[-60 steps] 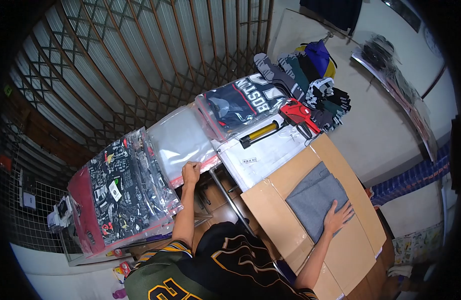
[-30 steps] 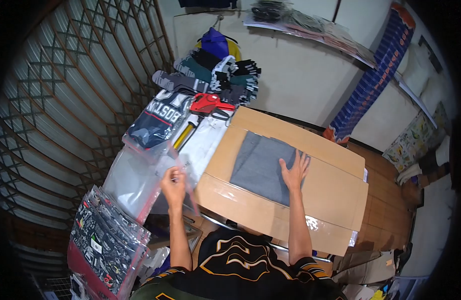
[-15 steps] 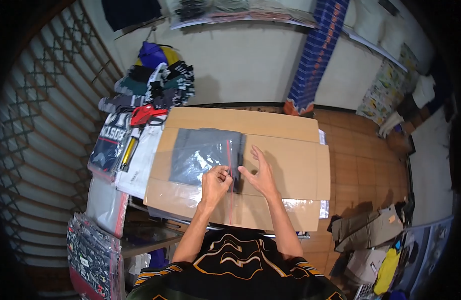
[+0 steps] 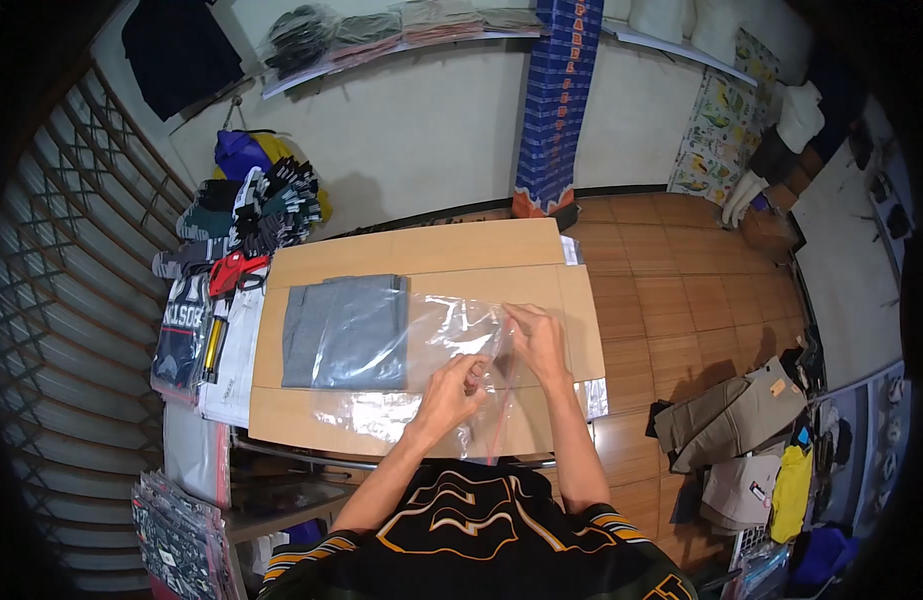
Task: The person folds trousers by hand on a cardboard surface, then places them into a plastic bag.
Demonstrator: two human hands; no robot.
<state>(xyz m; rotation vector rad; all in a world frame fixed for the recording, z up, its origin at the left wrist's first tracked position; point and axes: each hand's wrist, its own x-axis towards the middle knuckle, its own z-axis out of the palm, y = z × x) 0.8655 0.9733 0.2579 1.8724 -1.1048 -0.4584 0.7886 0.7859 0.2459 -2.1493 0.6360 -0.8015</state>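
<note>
Clear plastic bag [image 4: 446, 325], thin film with strong glare, laid flat over the middle of a flattened cardboard sheet [image 4: 421, 248]. Its left part overlaps the grey folded garment [image 4: 331, 325], which lies on the left half of the cardboard, edges roughly squared. A red strip [image 4: 500, 420] runs along the bag's right end, near both hands. Right hand [image 4: 537, 342]: thumb and fingers pinched together on the film at the bag's upper right corner. Left hand [image 4: 451, 396]: over the bag, to the left of the strip, fingers curled and narrow; cannot tell whether film is gripped between them. Left of the cardboard: red handheld tool [image 4: 236, 273], yellow cylinder [image 4: 214, 345] and, beyond it, a packed dark garment with white lettering [image 4: 184, 325]. Pile of knitted items [image 4: 266, 212] behind the tool. Lower left: stack of bagged printed garments [image 4: 179, 535], partly cut off by the dark image border.
</note>
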